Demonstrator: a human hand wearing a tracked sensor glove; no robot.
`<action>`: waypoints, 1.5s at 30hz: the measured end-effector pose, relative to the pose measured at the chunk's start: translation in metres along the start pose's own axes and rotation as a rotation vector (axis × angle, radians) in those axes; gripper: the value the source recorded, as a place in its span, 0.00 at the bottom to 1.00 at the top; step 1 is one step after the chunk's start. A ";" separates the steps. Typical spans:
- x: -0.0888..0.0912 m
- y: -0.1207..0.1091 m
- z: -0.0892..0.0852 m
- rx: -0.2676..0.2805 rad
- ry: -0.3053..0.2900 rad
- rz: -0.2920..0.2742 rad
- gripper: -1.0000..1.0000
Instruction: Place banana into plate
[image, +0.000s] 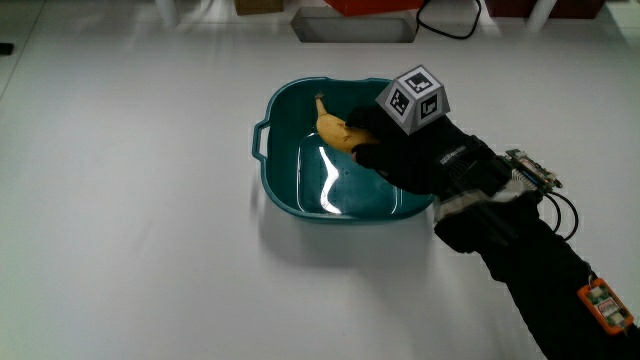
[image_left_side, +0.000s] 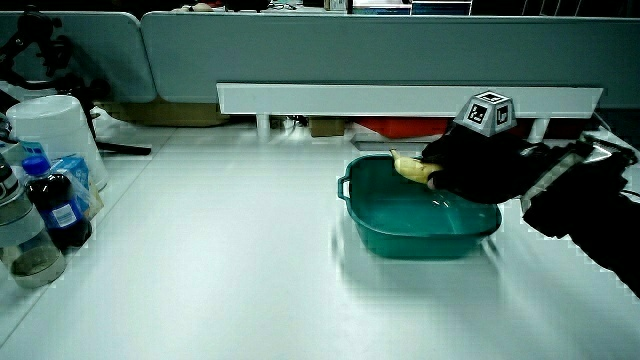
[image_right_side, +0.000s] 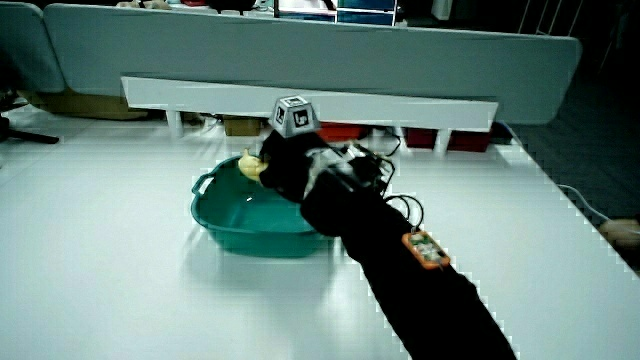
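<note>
I am watching my black-gloved hand (image: 420, 155), carrying a patterned cube (image: 414, 98), reaching over the rim of a deep teal plastic plate (image: 275, 150) with a small side handle, sitting on the white surface (image: 130, 200). My fingers (image: 368, 136) are clamping on one end of a small yellow banana (image: 335, 129). The banana's long axis is pointing away from my fingers, above the plate's inside; whether it is touching the bottom, I cannot tell.
</note>
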 end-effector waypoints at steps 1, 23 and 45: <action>0.003 0.003 -0.002 -0.005 0.003 -0.012 0.50; 0.023 0.039 -0.065 -0.115 0.046 -0.130 0.50; 0.028 0.057 -0.118 -0.299 0.002 -0.161 0.50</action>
